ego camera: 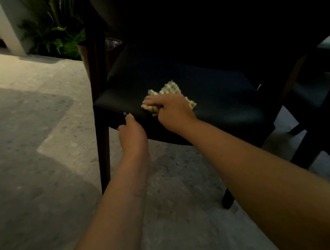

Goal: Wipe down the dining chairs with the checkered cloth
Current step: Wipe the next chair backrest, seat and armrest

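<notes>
Speckled floor runs under a dark chair, with plants dim behind; I see the cloth lying on the seat near its front edge. My right hand presses on it, fingers curled into the fabric; my left hand grips the seat's front edge.

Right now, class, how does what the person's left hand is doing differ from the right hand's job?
The right hand lies on top of the seat, its grip bunching the checkered cloth; the left hand holds no cloth. The left hand sits lower, at the seat's front edge, fingers curled there. Both touch the same dark chair.
</notes>
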Action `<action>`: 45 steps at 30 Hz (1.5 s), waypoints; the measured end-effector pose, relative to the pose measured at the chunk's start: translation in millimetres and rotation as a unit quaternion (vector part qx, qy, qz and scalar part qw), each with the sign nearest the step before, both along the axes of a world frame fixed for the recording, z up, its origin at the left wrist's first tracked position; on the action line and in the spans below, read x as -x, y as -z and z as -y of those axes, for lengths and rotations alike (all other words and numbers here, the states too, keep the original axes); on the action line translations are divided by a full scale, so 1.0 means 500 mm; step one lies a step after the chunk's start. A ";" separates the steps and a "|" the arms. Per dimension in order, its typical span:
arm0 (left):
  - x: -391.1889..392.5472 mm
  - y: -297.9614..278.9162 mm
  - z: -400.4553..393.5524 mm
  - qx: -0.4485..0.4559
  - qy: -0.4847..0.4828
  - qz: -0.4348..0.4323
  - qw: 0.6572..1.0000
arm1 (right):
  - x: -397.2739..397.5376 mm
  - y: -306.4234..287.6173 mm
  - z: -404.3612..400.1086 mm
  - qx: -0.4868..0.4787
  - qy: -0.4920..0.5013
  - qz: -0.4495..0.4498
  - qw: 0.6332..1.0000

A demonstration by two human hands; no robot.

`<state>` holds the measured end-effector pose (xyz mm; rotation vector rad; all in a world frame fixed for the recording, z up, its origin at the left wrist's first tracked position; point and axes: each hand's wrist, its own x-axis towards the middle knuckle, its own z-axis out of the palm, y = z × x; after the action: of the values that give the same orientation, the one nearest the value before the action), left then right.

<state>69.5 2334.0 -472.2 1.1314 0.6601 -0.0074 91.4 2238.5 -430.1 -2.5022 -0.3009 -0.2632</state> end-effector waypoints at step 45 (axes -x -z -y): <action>-0.146 -0.774 -0.054 -0.561 0.647 0.083 0.509 | 0.054 -0.682 0.247 0.013 -0.043 -0.191 0.980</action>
<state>142.5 2361.2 -85.1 2.6471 -0.7204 -0.8676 64.3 2114.9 -89.0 -2.4919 -0.2520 0.2578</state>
